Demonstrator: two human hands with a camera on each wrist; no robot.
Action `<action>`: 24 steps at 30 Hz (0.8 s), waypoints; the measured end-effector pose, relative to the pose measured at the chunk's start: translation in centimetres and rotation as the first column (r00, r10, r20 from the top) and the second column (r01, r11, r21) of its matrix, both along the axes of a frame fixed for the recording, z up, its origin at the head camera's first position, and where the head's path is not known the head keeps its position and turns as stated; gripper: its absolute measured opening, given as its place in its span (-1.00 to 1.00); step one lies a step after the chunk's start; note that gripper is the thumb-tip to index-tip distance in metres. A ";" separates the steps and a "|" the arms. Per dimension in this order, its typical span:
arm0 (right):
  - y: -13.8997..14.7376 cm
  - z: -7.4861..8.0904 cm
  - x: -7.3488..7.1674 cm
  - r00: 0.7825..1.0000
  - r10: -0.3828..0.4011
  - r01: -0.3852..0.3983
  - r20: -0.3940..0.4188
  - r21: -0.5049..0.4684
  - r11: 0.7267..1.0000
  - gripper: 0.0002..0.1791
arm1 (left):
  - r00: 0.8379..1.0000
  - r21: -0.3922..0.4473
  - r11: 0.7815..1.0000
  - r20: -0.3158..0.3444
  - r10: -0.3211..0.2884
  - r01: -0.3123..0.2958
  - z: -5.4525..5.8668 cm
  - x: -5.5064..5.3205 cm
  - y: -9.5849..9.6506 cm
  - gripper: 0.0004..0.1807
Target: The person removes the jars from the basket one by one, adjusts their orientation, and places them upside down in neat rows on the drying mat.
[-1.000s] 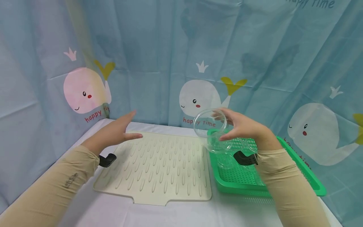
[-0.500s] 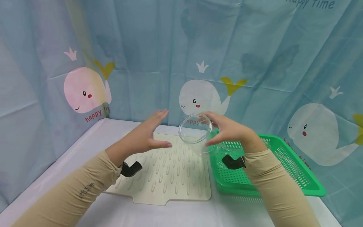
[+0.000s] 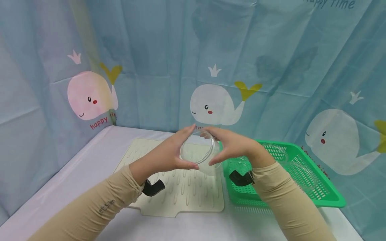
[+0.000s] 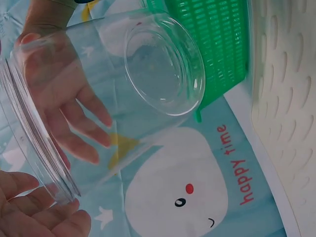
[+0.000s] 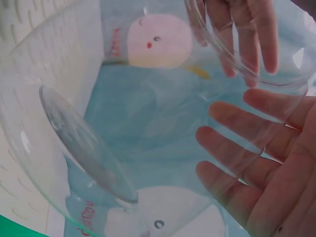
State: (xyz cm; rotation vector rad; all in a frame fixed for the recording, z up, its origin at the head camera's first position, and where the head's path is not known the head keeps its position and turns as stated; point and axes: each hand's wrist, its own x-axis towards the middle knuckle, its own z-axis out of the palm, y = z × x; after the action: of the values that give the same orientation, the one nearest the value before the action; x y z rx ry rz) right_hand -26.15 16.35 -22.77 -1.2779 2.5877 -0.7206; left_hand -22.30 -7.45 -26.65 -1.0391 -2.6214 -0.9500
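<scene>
A clear round plastic tub (image 3: pixel 197 147) is held up between both hands, above the cream board, tilted with its ringed rim end toward the left hand. My right hand (image 3: pixel 233 144) grips its side, thumb below and fingers behind. Through the clear wall of the tub (image 4: pixel 106 79), the right hand's spread fingers show in the left wrist view. My left hand (image 3: pixel 169 152) spans the rim, its thumb along the lower edge and its fingertips at the top. In the right wrist view the right hand (image 5: pixel 266 158) lies along the tub's wall.
The cream ridged board (image 3: pixel 178 197) lies on a white-covered table (image 3: pixel 99 160). To its right stands a green perforated basket (image 3: pixel 328 197) with clear plastic pieces (image 3: pixel 304 174) in it. A blue whale-print curtain (image 3: pixel 156 67) hangs behind and at both sides.
The right hand has carried the tub left from over the basket to over the board. The left hand has come right and now meets the rim.
</scene>
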 end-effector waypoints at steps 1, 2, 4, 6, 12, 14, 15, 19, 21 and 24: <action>-0.1 -0.1 0.0 1.000 -0.003 0.003 0.003 0.005 1.000 0.05 | 1.000 -0.002 1.000 -0.002 -0.006 0.006 -0.1 0.0 0.1 0.21; -0.1 -0.1 0.1 1.000 -0.010 0.010 0.005 0.013 1.000 0.05 | 1.000 -0.004 1.000 -0.006 -0.011 0.011 -0.1 0.0 0.2 0.21; -0.2 -0.2 0.2 1.000 -0.019 0.019 0.002 0.032 0.999 0.06 | 1.000 -0.012 1.000 -0.016 -0.019 0.018 -0.2 0.1 0.3 0.19; -0.3 -0.2 0.2 0.999 -0.030 0.030 -0.012 0.051 0.998 0.07 | 0.999 -0.026 1.000 -0.028 -0.016 0.016 -0.2 0.2 0.4 0.18; -0.5 -0.2 0.5 0.999 -0.035 0.037 -0.028 0.086 0.996 0.08 | 0.998 -0.068 0.997 -0.062 0.015 -0.019 -0.4 0.4 0.6 0.16; -0.5 -0.2 0.5 0.999 -0.034 0.036 -0.022 0.087 0.996 0.08 | 0.997 -0.067 0.997 -0.075 0.023 -0.029 -0.4 0.5 0.7 0.14; -0.5 -0.2 0.6 0.999 -0.034 0.035 -0.020 0.087 0.996 0.08 | 0.996 -0.065 0.997 -0.082 0.026 -0.032 -0.4 0.5 0.7 0.14; -0.5 -0.2 0.6 1.000 -0.020 0.022 -0.022 0.076 0.997 0.07 | 0.995 -0.048 0.998 -0.098 0.034 -0.039 -0.5 0.5 0.7 0.11; -0.4 -0.2 0.6 1.000 -0.013 0.014 -0.023 0.063 0.998 0.06 | 0.993 -0.031 0.999 -0.108 0.036 -0.040 -0.5 0.5 0.7 0.10; -0.1 -0.1 0.6 1.000 -0.009 0.010 -0.020 0.037 0.999 0.05 | 0.991 0.004 0.999 -0.127 0.032 -0.031 -0.5 0.5 0.5 0.09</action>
State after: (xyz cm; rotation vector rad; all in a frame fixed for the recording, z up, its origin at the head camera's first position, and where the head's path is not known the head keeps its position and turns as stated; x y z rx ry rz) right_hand -25.57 16.24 -22.90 -1.2695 2.6117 -0.6619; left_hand -21.82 -6.97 -27.15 -1.0191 -2.5246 -0.8505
